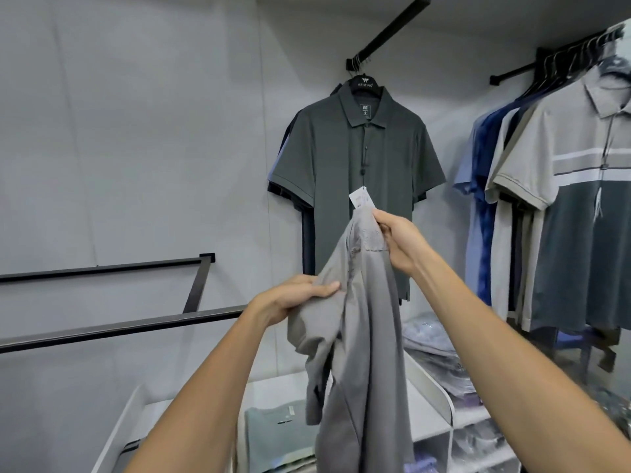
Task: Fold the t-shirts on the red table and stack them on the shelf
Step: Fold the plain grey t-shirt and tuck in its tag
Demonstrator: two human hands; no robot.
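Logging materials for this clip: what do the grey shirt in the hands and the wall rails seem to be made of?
Grey shirt: soft matte knit fabric, probably cotton or a blend; it drapes and bunches limply where the left hand and right hand grip it. Wall rails: likely metal with a dark satin coat; straight, rigid square bars with faint sheen.

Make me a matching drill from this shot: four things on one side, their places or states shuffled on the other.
1. grey shirt
2. green polo
3. striped polo
4. folded tee

a. hangs alone, facing the camera, tag dangling
b. lies flat on the white shelf below
c. held up in both hands
d. front of the rack on the right

Pairs: 1-c, 2-a, 3-d, 4-b
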